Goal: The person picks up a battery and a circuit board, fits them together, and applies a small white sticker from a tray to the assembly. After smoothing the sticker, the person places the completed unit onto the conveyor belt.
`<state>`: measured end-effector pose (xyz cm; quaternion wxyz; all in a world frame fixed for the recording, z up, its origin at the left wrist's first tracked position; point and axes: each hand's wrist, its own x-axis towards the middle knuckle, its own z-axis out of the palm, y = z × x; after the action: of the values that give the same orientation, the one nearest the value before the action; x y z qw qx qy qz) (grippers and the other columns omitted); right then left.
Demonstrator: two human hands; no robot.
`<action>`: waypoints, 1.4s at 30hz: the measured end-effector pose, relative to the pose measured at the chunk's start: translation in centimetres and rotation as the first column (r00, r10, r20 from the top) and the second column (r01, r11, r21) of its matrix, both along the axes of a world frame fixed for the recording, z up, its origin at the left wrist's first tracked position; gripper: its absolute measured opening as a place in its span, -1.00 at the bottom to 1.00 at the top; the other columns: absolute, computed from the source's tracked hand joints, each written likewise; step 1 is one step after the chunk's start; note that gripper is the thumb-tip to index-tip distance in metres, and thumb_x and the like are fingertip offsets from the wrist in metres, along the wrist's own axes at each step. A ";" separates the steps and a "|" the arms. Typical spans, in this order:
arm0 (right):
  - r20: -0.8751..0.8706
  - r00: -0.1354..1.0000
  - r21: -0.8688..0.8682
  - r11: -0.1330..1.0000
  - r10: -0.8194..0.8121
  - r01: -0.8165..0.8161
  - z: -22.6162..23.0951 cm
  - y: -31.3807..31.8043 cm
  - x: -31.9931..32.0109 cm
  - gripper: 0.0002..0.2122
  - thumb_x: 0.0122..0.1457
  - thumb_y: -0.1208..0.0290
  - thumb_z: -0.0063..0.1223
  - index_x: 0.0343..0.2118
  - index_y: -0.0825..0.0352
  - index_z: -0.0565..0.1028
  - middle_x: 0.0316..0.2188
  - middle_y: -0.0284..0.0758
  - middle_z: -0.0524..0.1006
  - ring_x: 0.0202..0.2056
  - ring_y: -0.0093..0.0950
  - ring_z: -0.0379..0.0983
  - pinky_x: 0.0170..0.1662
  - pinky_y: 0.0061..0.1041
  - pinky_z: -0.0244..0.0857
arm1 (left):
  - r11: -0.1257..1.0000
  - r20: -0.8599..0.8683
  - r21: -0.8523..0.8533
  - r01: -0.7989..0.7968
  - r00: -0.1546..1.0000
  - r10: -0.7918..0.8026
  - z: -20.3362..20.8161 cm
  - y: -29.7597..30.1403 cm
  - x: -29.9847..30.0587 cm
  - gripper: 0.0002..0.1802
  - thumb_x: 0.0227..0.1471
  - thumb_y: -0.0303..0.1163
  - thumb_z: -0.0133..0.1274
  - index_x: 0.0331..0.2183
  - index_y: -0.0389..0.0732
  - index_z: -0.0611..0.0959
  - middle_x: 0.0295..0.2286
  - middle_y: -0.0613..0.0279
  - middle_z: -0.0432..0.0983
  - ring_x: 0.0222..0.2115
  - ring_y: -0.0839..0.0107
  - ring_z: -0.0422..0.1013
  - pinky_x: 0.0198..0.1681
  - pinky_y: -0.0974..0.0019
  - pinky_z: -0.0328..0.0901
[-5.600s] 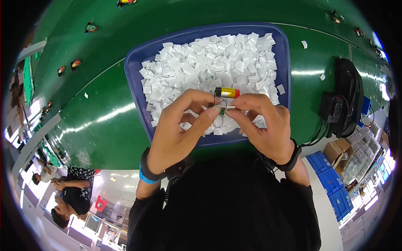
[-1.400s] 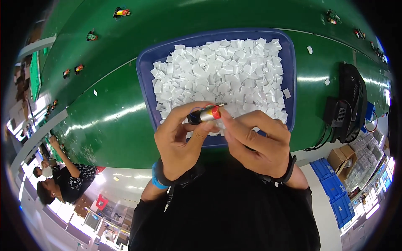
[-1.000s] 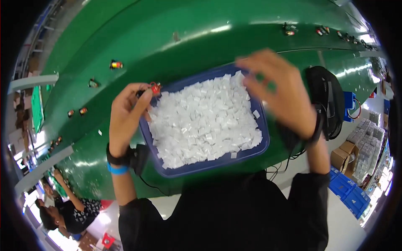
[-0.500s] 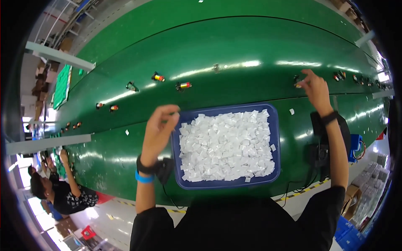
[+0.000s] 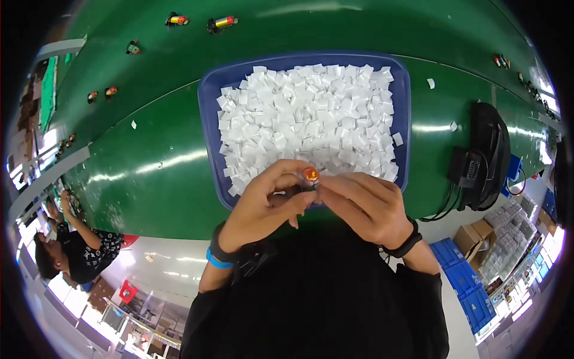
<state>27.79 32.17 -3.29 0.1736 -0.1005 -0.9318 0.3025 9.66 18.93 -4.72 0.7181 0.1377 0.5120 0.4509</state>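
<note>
In front of my body, over the near edge of a blue tray (image 5: pixel 203 119), both hands meet at a small cylindrical part (image 5: pixel 310 174) with a shiny orange round end facing up. My left hand (image 5: pixel 266 206) is closed around it, thumb and index finger on its side. My right hand (image 5: pixel 368 206) is pinched against the same part from the right; its fingertips partly hide it. Whether they also hold something thin cannot be made out. Small white square pieces (image 5: pixel 305 113) fill the tray in a loose heap.
Red-and-yellow cylindrical parts (image 5: pixel 223 23) with dark fittings lie along the green table (image 5: pixel 161 143), more at far right (image 5: pixel 501 61). Stray white pieces (image 5: pixel 430 84) lie beside the tray. A black bag-like object (image 5: pixel 490 155) sits at right. At far left, another person (image 5: pixel 78 251) works.
My right hand has come back from the far right of the table with a part. Both hands are now together over the tray's near edge, and the view has tilted down.
</note>
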 end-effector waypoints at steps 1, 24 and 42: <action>0.011 1.000 -0.009 1.000 -0.020 0.020 -0.2 -0.2 0.2 -0.77 -0.13 0.61 0.29 -0.32 0.42 0.65 -0.23 -0.26 0.63 -0.31 -0.34 0.62 -0.33 -0.45 0.56 | 1.000 -0.030 0.014 -0.009 0.999 0.010 0.0 -0.1 0.4 -0.53 0.21 -0.60 0.06 0.14 -0.31 0.41 -0.23 0.19 0.52 -0.36 0.52 0.47 -0.42 0.49 0.43; 0.025 0.988 -0.012 0.988 -0.152 0.152 -0.2 -0.1 1.3 -0.74 -0.17 0.68 0.32 -0.32 0.44 0.63 -0.29 -0.25 0.65 -0.36 -0.34 0.64 -0.40 -0.52 0.53 | 0.991 0.083 -0.127 -0.051 0.995 0.062 -1.2 0.3 0.1 -0.67 0.15 -0.51 0.25 -0.16 -0.27 0.41 -0.25 0.13 0.54 -0.29 0.45 0.53 -0.31 0.41 0.51; 0.202 0.902 -0.332 0.839 -0.383 0.431 -0.7 -1.3 0.9 -0.80 -0.06 0.66 0.39 -0.34 0.40 0.61 -0.23 -0.30 0.54 -0.28 -0.38 0.54 -0.30 -0.51 0.47 | 0.999 -0.403 0.023 0.034 0.915 -0.021 0.4 0.1 0.8 -0.54 -0.02 -0.61 0.34 -0.09 -0.25 0.51 -0.31 0.32 0.56 -0.31 0.58 0.48 -0.26 0.44 0.45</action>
<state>28.66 30.89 -4.03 0.1523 -0.3462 -0.8244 0.4212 10.45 19.07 -4.35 0.6014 0.2454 0.6401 0.4104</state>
